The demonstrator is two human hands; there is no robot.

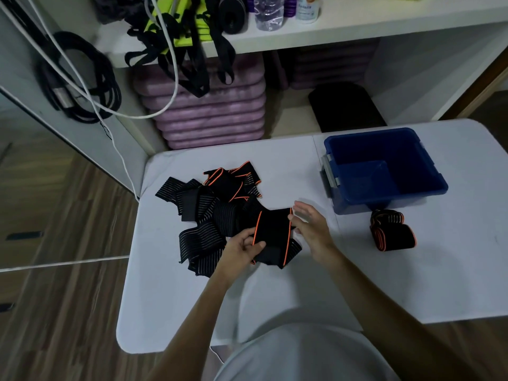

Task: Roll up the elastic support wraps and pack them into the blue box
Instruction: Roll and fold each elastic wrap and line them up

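A heap of loose black elastic wraps [211, 210], some edged in orange and some with pale stripes, lies on the white table [275, 298]. My left hand [242, 247] pinches the near left edge of one orange-edged wrap [272, 235]. At that wrap's right edge, my right hand [310, 226] touches it with straight, spread fingers. The blue box [384, 171] stands at the back right of the table, and nothing shows inside it. Two rolled wraps [391, 229] lie on the table just in front of the box.
White shelves behind the table hold stacked purple mats [209, 111], black and lime straps [176, 37], bottles [269, 12] and a black pad [346, 105]. Cables [82, 81] hang at the left. Wooden floor surrounds the table.
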